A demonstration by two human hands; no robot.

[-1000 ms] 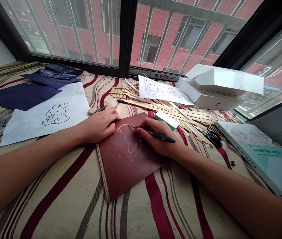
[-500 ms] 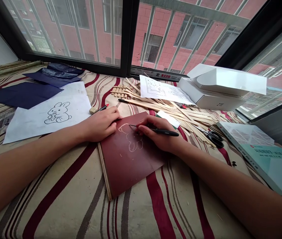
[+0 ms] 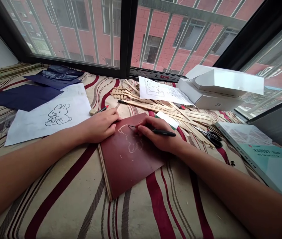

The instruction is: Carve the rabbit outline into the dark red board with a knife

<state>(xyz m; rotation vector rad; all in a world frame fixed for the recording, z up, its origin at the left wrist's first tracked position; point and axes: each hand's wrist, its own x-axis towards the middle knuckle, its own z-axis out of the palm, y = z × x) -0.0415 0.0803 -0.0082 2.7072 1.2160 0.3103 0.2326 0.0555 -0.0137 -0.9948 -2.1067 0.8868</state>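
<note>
The dark red wooden board (image 3: pixel 128 166) lies flat on the striped cloth (image 3: pixel 136 215) at lower centre of the frame, a pale rabbit outline (image 3: pixel 131 139) facing up. It looks stiff and fairly light, and its bare lower-left edge seems the easiest place to take hold. The right grip (image 3: pixel 159 134) is closed in a pen-style pinch on a slim black stylus (image 3: pixel 163 133), its fine tip at the outline. The left grip (image 3: pixel 99 125) is relaxed and empty, resting on the board's upper-left corner, just beside a red-tipped pen (image 3: pixel 103 109).

Dark-framed window (image 3: pixel 126 33), red brick building (image 3: pixel 173 56)
</note>
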